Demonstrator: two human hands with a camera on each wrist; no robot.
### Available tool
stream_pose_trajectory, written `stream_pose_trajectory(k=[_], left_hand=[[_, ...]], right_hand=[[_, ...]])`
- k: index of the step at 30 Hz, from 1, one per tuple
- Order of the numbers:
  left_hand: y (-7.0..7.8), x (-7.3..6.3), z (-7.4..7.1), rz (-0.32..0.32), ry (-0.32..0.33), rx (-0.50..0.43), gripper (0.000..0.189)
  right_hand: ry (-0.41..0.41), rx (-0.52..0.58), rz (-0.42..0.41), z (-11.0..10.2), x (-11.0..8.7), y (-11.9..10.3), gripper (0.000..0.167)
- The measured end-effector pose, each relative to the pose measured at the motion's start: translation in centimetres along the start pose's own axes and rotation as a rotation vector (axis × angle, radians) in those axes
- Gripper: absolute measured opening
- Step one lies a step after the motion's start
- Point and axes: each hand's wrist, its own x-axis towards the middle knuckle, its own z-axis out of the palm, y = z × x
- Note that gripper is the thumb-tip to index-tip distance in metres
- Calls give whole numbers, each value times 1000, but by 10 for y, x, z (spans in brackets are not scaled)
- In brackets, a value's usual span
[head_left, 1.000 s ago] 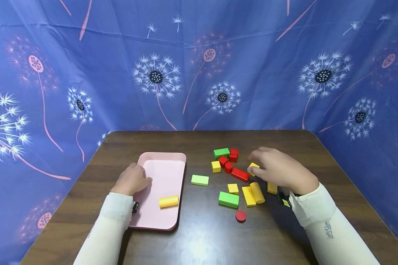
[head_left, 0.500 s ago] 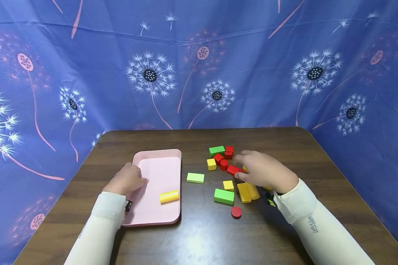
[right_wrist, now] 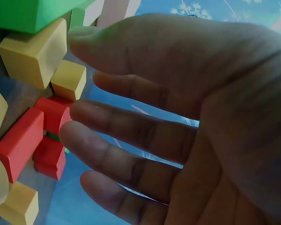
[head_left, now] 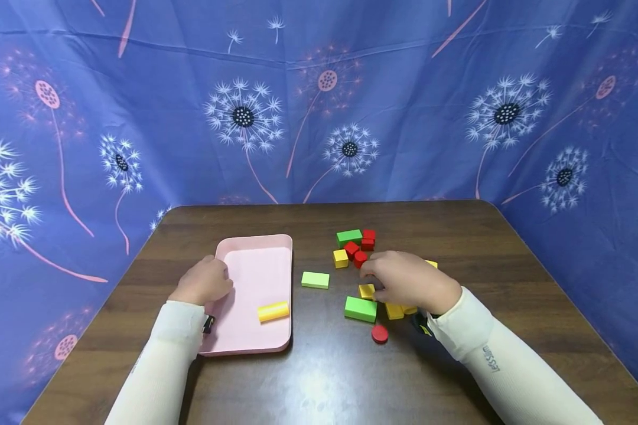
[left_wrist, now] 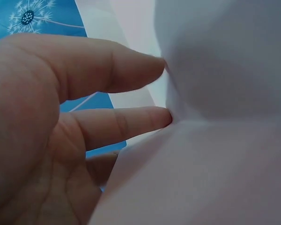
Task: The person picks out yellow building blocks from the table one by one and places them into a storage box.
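Note:
My left hand (head_left: 204, 281) grips the left rim of a pink tray (head_left: 243, 283); the left wrist view shows thumb and fingers at the tray's pale wall (left_wrist: 225, 70). Inside the tray lies a yellow cylinder (head_left: 273, 311). Over the loose blocks hovers my right hand (head_left: 410, 280), thumb and fingers apart, holding nothing. Nearest its thumb is a yellow cube (head_left: 366, 291), seen also as a yellow block (right_wrist: 30, 56) in the right wrist view. A green block (head_left: 360, 309) lies just in front of it. The hand partly hides other yellow blocks (head_left: 394, 311).
Several red blocks (head_left: 360, 258), a yellow cube (head_left: 340, 258) and a green block (head_left: 348, 237) cluster farther back. A light green block (head_left: 315, 280) lies between tray and cluster. A red disc (head_left: 380, 334) lies nearer the front of the wooden table (head_left: 329, 378). Blue patterned cloth (head_left: 404, 88) hangs behind.
My right hand has moved left and toward the front, from the yellow block by the long red block to the yellow cube. My left hand stays at the tray. The head view has shifted slightly.

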Motion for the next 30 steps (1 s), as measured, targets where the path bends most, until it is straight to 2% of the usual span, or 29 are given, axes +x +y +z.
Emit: stream_pose_trajectory(k=[6, 10, 21, 30], left_hand=[[-2, 1, 9, -26, -8, 0, 24], [-4, -2, 12, -25, 9, 1, 30], [-3, -2, 7, -22, 48, 14, 30], [-1, 0, 2, -21, 60, 12, 29]], right_hand=[[-26, 14, -16, 4, 0, -2, 28], [-24, 10, -28, 6, 0, -3, 28], [-20, -14, -73, 12, 5, -2, 25], [-19, -14, -74, 13, 7, -1, 22]])
